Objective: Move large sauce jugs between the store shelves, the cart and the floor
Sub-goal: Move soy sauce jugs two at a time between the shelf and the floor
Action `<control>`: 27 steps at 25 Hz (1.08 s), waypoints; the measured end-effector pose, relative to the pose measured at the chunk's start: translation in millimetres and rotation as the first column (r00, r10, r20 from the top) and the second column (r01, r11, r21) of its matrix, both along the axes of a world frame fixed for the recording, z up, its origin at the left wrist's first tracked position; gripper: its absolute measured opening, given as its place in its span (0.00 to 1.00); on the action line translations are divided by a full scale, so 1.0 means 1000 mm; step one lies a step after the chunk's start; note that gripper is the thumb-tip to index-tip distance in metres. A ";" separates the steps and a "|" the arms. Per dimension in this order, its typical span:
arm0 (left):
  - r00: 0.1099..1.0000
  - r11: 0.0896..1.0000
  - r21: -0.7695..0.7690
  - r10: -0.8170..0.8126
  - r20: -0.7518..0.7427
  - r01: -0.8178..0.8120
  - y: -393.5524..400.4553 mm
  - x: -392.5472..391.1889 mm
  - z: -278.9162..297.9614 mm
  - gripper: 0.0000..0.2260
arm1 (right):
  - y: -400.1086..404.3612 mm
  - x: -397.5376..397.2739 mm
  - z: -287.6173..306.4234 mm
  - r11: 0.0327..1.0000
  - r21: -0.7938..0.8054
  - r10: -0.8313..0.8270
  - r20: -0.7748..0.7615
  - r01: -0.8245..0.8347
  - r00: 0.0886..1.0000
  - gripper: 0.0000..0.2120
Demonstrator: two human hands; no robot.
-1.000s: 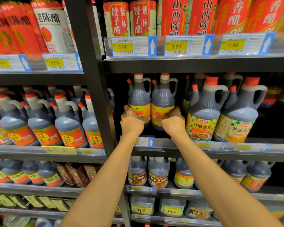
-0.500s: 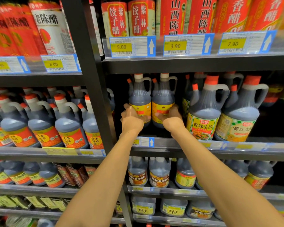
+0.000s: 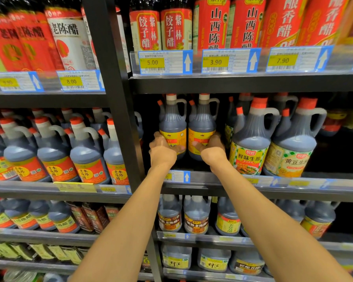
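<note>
Price tags (image 3: 165,62) read 5.00, 3.90, 7.90; left tag (image 3: 79,80) reads 8.00.

The black shelf (image 3: 222,189) before me carries two yellow-labelled jugs (image 3: 172,127) side by side. Right of them stand bigger green-checked jugs (image 3: 251,145).

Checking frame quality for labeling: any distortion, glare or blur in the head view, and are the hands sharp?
Head view: wide-angle bend in the shelf edge; corners soft; glare washes the price tag far left; recess right of the jugs is deep shadow. Left hand and right hand are sharp on the yellow-label jugs.
</note>
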State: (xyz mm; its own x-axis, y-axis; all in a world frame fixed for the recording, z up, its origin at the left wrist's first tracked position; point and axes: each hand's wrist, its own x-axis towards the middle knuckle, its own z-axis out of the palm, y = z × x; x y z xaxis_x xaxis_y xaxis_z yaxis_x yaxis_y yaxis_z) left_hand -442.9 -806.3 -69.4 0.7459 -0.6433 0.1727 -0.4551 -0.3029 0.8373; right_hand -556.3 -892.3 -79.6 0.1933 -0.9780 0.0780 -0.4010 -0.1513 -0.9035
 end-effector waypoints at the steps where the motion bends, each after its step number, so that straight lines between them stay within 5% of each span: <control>1: 1.000 1.000 -0.004 -0.002 0.002 0.002 0.000 0.001 -0.001 0.34 | 0.000 0.000 0.000 1.000 0.006 -0.003 0.004 0.003 1.000 0.32; 6: 1.000 1.000 0.006 -0.003 0.024 0.003 0.000 0.001 -0.001 0.35 | -0.003 0.001 -0.005 0.999 0.033 -0.021 0.044 0.019 0.999 0.29; 10: 1.000 1.000 0.019 0.001 0.025 -0.001 0.000 0.003 -0.002 0.35 | -0.006 0.003 0.002 0.978 0.206 -0.071 0.147 0.040 0.987 0.24; 17: 1.000 1.000 0.014 -0.001 -0.016 0.001 -0.004 0.005 -0.002 0.37 | 0.002 -0.003 -0.001 1.000 0.021 -0.011 0.051 0.010 0.999 0.30; 21: 1.000 0.999 0.026 -0.022 -0.019 0.022 0.001 0.002 0.003 0.52 | 0.015 -0.005 0.011 1.000 -0.006 -0.024 -0.007 0.024 1.000 0.30; 27: 0.943 0.990 0.131 -0.099 0.317 0.060 0.034 -0.011 0.003 0.40 | 0.054 -0.026 0.019 0.979 -0.195 -0.003 -0.266 -0.051 0.964 0.38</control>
